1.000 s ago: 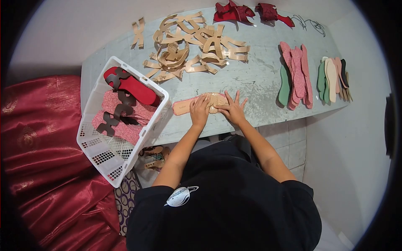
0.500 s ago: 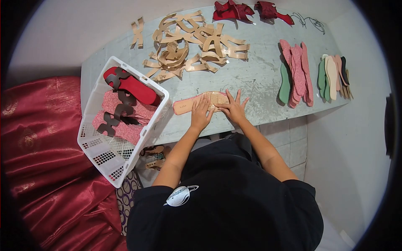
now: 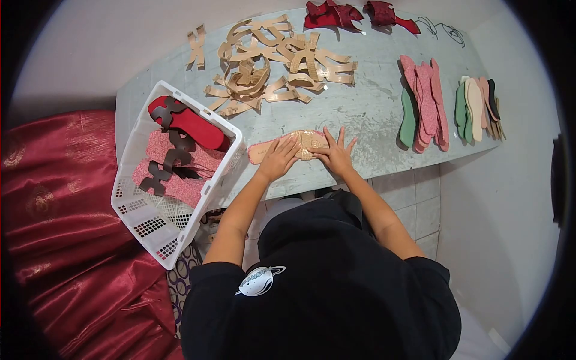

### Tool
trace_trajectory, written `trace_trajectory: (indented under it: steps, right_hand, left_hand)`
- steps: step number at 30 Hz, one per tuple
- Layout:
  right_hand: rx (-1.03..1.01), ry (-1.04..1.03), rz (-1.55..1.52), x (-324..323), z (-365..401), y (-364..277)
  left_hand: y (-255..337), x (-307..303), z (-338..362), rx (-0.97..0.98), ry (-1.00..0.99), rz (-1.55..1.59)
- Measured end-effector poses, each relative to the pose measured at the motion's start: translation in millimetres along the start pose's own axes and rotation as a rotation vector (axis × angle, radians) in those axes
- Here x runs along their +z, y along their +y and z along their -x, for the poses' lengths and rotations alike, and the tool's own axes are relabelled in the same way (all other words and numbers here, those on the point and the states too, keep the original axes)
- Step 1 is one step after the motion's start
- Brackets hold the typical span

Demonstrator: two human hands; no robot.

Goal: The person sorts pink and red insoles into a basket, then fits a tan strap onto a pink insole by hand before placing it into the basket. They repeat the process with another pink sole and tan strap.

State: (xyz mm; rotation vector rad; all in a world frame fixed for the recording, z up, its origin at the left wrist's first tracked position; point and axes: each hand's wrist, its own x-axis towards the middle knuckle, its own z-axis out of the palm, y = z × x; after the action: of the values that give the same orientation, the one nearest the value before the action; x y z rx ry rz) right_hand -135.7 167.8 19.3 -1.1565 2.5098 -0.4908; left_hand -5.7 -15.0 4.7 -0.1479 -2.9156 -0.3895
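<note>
The left hand lies flat and open, its fingers straight across the sole of a sandal with pink edging. The right hand is open too, fingers spread, with its thumb side touching the sandal's glossy beige strap. The sandal rests lengthwise just inside the near edge of the table.

A white crate stands tilted at the table's near left corner; in it are a red sandal and pink soles with dark brown straps. Loose beige straps are heaped toward the far edge, left of the middle, with one strap piece apart beside them. Red pieces lie along the far edge, and dark cord at the far right corner. Toward the right edge sit pink and green soles; nearer that edge is a mixed row of soles. Red cloth drapes left of the table.
</note>
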Motion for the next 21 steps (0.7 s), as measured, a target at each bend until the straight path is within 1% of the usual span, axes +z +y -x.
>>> trace_trajectory:
  steps: [3,7,9,13,15,16,18,21]
  right_hand:
    - [0.003,-0.001,0.002,-1,1,-1]
    - [0.007,0.013,0.006,1,0,-1]
    - [0.001,0.016,-0.003,1,0,-1]
    - [0.004,0.018,-0.005,2,0,1]
    - [-0.001,0.020,0.000,4,0,1]
    - [-0.001,0.021,-0.001,4,0,1]
    - [-0.002,0.021,-0.005,5,0,1]
    - [-0.008,0.005,-0.005,3,0,1]
  left_hand:
    - [-3,-3,0,0.022,-0.037,-0.024]
    - [-6,-3,-1,0.044,-0.014,-0.050]
    - [-7,-2,0,0.037,-0.047,-0.025]
    - [-2,-3,0,0.022,-0.040,0.032]
    - [8,-1,2,-0.075,-0.018,0.128]
    - [12,4,4,-0.075,-0.019,0.128]
    - [19,11,5,-0.157,0.003,0.128]
    - [20,10,5,-0.151,-0.020,0.193]
